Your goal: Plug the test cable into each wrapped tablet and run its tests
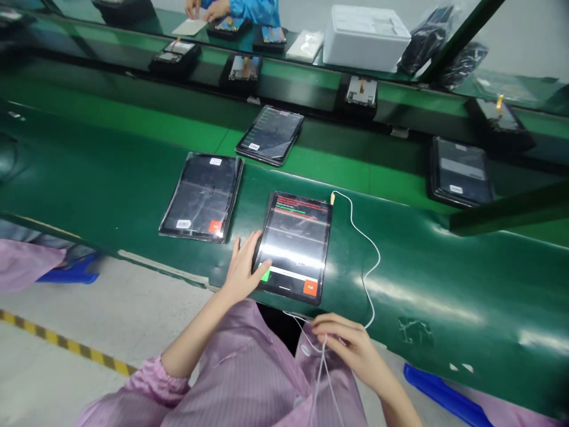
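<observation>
Lit tablet (296,243) lies flat on the tabletop (422,279) near its front edge, red/green text up top, green button (265,275) and orange button (310,287) at the bottom. Plug (332,198) of the white cord (379,258) sits at its top-right corner; can't tell if seated. Left hand (242,270): thumb spread from fingers, resting at the green button. Right hand (349,338): fingers look pinched on the cord below the edge. Step in hand reads as an on-screen check with cord attached. Next move calls for a clean thumb tap, tablet steady, cord slack. Second tablet (202,196) sits just left.
</observation>
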The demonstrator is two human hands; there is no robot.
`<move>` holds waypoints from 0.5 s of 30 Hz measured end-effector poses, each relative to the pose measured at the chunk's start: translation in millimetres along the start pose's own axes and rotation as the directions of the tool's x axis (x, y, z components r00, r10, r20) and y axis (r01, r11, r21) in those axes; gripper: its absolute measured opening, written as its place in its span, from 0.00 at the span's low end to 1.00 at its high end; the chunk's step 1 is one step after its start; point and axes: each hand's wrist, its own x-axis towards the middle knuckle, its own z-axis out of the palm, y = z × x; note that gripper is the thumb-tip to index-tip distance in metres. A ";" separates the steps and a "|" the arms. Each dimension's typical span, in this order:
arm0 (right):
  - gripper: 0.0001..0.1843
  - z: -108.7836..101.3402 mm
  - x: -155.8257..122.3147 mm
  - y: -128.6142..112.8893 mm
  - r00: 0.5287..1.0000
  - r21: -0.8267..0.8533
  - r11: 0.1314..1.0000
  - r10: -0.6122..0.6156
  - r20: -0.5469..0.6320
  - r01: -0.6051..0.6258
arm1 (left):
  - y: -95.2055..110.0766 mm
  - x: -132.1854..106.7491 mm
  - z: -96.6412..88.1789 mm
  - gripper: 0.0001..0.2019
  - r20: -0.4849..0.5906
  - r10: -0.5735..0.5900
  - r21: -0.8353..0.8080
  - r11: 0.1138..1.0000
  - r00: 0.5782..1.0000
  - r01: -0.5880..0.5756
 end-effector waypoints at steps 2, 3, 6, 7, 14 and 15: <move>0.12 -2.6 -2.6 3.5 0.994 -0.053 0.998 0.010 -0.109 -0.016 | 1.0 0.6 -0.3 0.33 -0.002 -0.006 -0.006 1.000 1.000 0.006; 0.12 -3.5 -3.0 4.3 0.989 -0.081 0.996 0.013 -0.151 -0.026 | 1.3 0.7 -0.4 0.33 -0.003 -0.010 -0.006 1.000 1.000 0.010; 0.11 -4.9 -0.8 1.6 0.969 -0.148 0.989 -0.038 -0.245 0.001 | 0.8 0.6 -0.4 0.32 -0.001 -0.011 -0.005 1.000 1.000 0.011; 0.10 -5.1 1.0 -1.3 0.964 -0.163 0.986 -0.072 -0.257 0.030 | 0.4 0.4 -0.3 0.32 -0.001 -0.006 -0.004 1.000 1.000 0.006; 0.26 -4.7 6.4 -36.0 0.926 -0.125 0.959 -0.277 -0.256 0.253 | 1.5 -0.6 -2.5 0.31 0.001 0.005 0.033 0.999 1.000 -0.005; 0.26 -3.9 3.0 -39.3 0.927 -0.090 0.957 -0.291 -0.235 0.277 | 2.1 -0.6 -3.1 0.31 0.009 0.003 0.040 0.999 1.000 -0.004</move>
